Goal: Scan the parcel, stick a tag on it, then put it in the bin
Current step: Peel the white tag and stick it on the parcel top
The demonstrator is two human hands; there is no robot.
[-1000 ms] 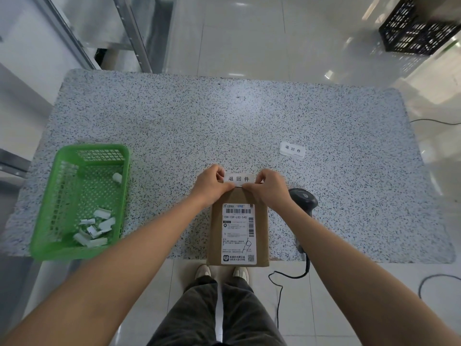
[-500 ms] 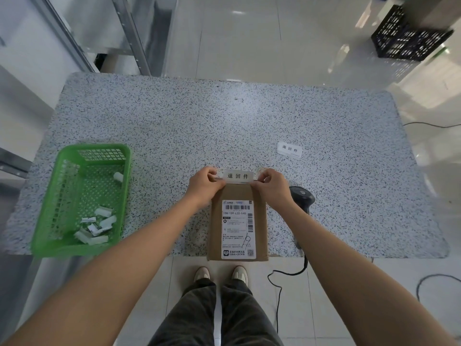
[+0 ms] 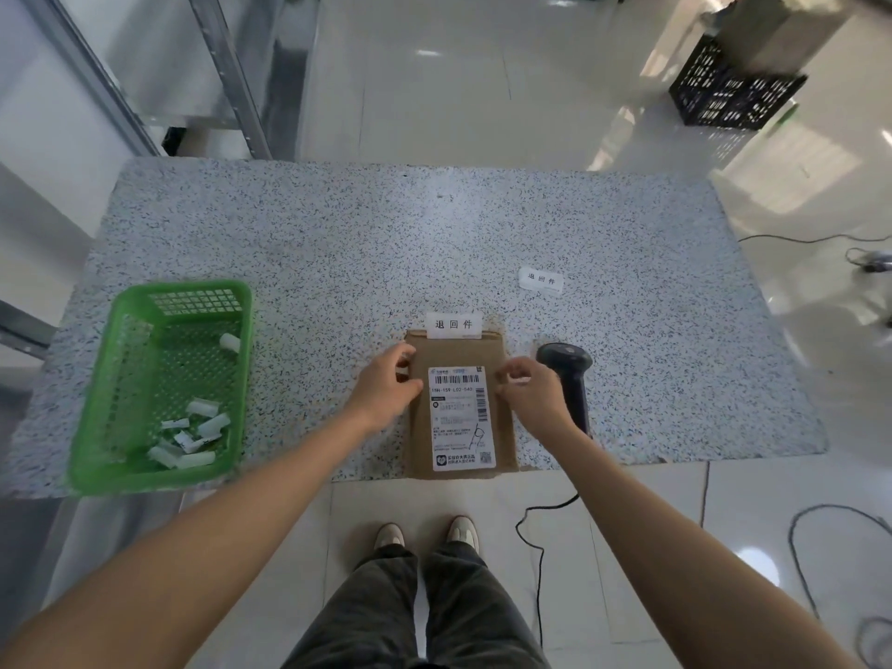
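Although the tag (image 3: pixel 452 324) is already stuck along the far edge of the parcel (image 3: pixel 458 403), half of it overhanging onto the table (image 3: pixel 434 234), the parcel itself has not yet been lifted; it lies flat at the near edge of the table, its long axis running near to far, its printed label (image 3: pixel 462 417) facing up. The left hand (image 3: pixel 388 391) is laid against the parcel's left edge with fingers loosely curled, gripping nothing that can be seen; the right hand (image 3: pixel 528 395) is held at the right edge, thumb and forefinger close together but apparently empty; whether either actually touches the cardboard cannot be told. The parcel is thus flanked by both hands, neither clearly nearer. A pickup from the two long sides is judged to be the next step. The green basket (image 3: pixel 159 475) stands well apart to the left, scraps of backing paper (image 3: pixel 188 437) in it; the black crate (image 3: pixel 733 94) is seen on the floor far right; which one serves as the bin cannot be told. The scanner (image 3: pixel 567 374) lies just right of the right hand, its cable (image 3: pixel 536 548) dropping off the near edge; a spare tag (image 3: pixel 540 280) is left farther right; a rightward carry could be snagged by the scanner.
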